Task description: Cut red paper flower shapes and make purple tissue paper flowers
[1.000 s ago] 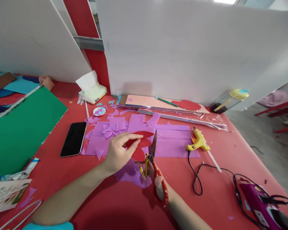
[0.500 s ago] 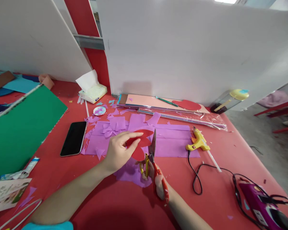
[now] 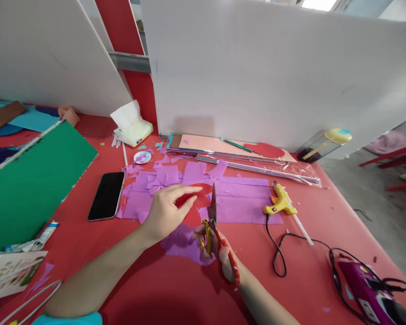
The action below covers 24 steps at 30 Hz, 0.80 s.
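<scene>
Red table [image 3: 138, 289] | left hand [image 3: 167, 210] pinches red cutout [image 3: 203, 199]; right hand [image 3: 226, 260] grips scissors [image 3: 212, 213], handles spread | apparently trimming; next snip wants cutout steady, blades aligned

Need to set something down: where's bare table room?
Bare: red table between the forearms, nearer than the purple sheets; also right of the yellow glue gun, between its black cable and the plastic packet, specks aside. Crowded: the middle, with the left hand, red paper and scissors over the purple sheets; far left, with green board and tube.
</scene>
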Available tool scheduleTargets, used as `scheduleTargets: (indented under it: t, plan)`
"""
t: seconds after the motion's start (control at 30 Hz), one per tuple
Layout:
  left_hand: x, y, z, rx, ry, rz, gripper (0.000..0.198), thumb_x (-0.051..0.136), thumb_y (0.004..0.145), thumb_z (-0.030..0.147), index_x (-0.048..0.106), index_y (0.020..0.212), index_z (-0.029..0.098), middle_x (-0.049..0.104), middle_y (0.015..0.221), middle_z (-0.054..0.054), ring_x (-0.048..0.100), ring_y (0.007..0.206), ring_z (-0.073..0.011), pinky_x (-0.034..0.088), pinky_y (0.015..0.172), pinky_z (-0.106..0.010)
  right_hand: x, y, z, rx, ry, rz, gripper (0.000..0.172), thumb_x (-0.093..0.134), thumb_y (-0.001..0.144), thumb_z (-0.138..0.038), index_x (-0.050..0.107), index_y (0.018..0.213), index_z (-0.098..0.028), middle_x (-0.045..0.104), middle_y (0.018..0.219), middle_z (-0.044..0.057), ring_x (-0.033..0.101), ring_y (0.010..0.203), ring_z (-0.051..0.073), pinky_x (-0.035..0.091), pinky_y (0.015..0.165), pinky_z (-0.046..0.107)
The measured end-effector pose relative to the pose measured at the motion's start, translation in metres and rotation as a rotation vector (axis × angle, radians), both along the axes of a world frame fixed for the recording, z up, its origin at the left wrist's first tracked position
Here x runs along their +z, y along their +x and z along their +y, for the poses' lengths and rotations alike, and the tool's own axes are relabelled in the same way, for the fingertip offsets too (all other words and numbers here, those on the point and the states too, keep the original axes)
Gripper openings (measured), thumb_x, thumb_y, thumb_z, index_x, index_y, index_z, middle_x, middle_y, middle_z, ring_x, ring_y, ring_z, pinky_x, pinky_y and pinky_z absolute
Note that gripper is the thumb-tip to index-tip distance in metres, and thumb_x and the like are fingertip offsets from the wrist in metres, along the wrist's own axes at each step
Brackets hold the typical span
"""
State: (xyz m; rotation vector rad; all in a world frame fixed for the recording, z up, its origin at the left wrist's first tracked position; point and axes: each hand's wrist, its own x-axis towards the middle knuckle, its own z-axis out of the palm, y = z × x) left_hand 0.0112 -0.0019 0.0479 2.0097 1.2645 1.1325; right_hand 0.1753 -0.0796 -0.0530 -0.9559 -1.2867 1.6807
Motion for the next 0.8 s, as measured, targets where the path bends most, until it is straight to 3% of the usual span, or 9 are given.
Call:
scheduleTargets:
  t: [0.17, 0.8]
  plan:
    - [0.002, -0.005, 0.002, -0.018, -0.001, 0.018, 0.018, 0.057, 0.076, 0.014, 0.067, 0.089, 0.019, 0.070, 0.090, -0.003, 0.065, 0.079, -0.0145, 0.053, 0.073, -0.024, 0.006, -0.002, 0.001, 0.030, 0.099, -0.003, 0.077, 0.022, 0.067, -0.081, 0.049, 0.103, -0.019, 0.041, 0.073, 0.002, 0.030, 0.055, 0.011, 0.030, 0.047, 0.024]
    - [0.007, -0.012, 0.004, -0.050, -0.017, 0.086, 0.020, 0.057, 0.077, 0.016, 0.067, 0.093, 0.021, 0.070, 0.092, -0.001, 0.065, 0.080, -0.0126, 0.052, 0.077, -0.023, 0.008, -0.002, 0.004, 0.066, 0.114, -0.002, 0.080, 0.021, 0.065, -0.082, 0.050, 0.098, -0.016, 0.048, 0.076, 0.004, 0.032, 0.051, 0.008, 0.031, 0.044, 0.022]
